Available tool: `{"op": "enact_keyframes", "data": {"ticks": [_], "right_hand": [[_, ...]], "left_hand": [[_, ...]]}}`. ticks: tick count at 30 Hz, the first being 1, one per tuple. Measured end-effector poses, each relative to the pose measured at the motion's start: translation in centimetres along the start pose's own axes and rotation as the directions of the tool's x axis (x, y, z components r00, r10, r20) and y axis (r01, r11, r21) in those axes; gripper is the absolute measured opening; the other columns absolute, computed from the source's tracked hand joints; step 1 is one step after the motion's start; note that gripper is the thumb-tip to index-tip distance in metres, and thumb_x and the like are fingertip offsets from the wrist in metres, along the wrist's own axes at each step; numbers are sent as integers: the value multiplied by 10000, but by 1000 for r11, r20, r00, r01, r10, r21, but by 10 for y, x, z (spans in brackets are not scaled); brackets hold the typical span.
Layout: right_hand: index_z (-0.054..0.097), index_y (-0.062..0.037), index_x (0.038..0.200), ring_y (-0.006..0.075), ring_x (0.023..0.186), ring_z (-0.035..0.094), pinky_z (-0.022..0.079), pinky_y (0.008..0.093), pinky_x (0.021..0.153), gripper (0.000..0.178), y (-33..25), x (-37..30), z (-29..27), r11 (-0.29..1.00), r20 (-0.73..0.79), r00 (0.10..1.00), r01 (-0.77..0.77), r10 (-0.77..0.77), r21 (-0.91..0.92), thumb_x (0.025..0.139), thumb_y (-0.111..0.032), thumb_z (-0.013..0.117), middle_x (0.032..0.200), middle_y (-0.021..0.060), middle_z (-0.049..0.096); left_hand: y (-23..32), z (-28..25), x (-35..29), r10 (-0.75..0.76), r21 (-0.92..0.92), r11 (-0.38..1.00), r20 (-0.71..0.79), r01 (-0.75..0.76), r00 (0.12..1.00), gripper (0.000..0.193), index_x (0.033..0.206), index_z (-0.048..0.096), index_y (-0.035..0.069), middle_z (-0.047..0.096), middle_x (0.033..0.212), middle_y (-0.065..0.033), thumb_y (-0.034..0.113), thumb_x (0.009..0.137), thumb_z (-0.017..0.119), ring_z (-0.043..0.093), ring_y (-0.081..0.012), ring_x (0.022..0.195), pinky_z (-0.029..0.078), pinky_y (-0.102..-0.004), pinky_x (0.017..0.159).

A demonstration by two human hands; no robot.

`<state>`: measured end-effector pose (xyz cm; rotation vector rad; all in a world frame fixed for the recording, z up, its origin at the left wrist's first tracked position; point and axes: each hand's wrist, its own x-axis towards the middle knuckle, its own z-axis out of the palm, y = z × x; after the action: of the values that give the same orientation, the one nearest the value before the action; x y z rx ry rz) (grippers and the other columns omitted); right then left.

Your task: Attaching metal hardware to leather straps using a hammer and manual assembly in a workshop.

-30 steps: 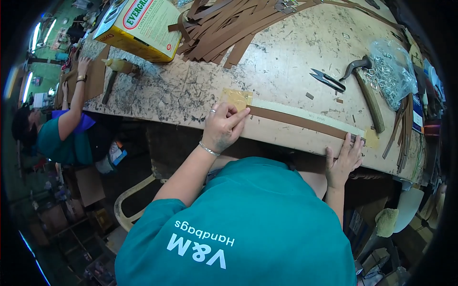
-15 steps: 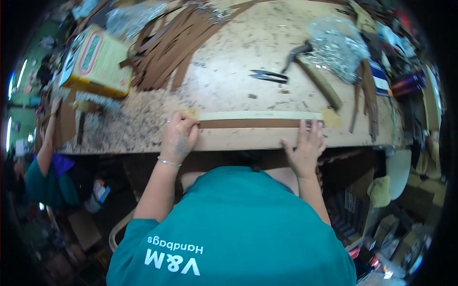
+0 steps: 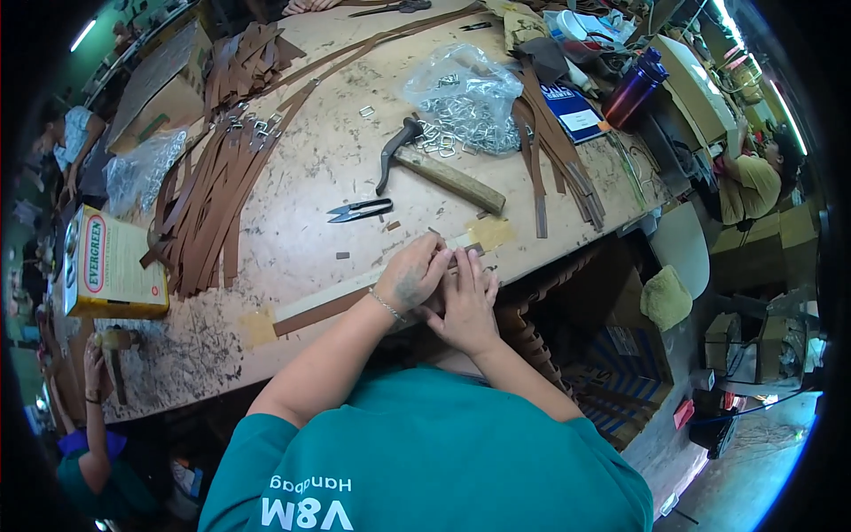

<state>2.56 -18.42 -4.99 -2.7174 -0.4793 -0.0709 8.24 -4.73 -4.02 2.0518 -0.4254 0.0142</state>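
A brown leather strip (image 3: 324, 314) lies along a pale straight strip (image 3: 341, 285) on the table, with yellow tape (image 3: 259, 328) at the left end and more yellow tape (image 3: 490, 233) at the right. Both hands are together at the right end of the brown strip. My left hand (image 3: 413, 273) has bent fingers pinched at that end. Beside it, my right hand (image 3: 466, 307) rests with fingers stretched out over the strip and thumb apart. The fingers hide the strip's right tip.
Beyond my hands lie black thread snips (image 3: 361, 210), a wooden-handled hammer (image 3: 452, 181) and a plastic bag of metal rings (image 3: 465, 102). Brown straps (image 3: 222, 199) and a rectangular can (image 3: 115, 266) stand to the left. A co-worker's hand (image 3: 95, 365) is at the far left.
My left hand has moved from the strip's left end to its right end, beside my right hand. The whole view has turned toward the right.
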Motion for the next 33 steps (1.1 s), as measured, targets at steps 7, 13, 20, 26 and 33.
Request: {"op": "enact_keyframes", "data": {"ticks": [7,13,20,26,33], "right_hand": [[609,-6,942,324,891,545,421,391,763,235,51,102,-60,913,-427,904,189,-17,362,751,-141,628,937,151,596],[670,-45,763,299,777,594,461,392,727,111,77,216,-44,959,-74,997,58,-39,276,714,-137,634,775,160,617],[644,-34,776,323,813,582,465,387,748,120,99,219,-33,971,-29,970,240,-240,6,752,-150,620,796,174,602],[589,-32,856,71,614,557,449,207,548,115,92,156,-70,140,181,934,-232,307,963,842,-145,603,750,15,603],[582,-27,947,52,664,559,438,167,590,121,84,116,-93,295,138,926,-250,352,922,839,-80,598,797,18,612]], "left_hand": [[14,-5,-1,-29,86,996,19,27,999,223,917,503,28,534,777,-136,186,787,591,558,-278,707,453,-350,651],[10,1,1,23,159,987,22,-26,999,274,920,511,31,502,782,-110,174,732,648,543,-246,711,457,-338,637],[10,0,1,-1,164,986,66,-10,998,242,887,510,34,520,828,-134,180,733,627,555,-281,776,471,-356,687],[10,0,-2,21,174,984,20,-25,1000,250,919,539,28,523,813,-122,156,730,642,573,-252,726,476,-334,661],[14,1,-1,32,236,971,29,-38,999,268,959,573,30,534,824,-129,166,739,639,577,-273,737,480,-351,672]]}}
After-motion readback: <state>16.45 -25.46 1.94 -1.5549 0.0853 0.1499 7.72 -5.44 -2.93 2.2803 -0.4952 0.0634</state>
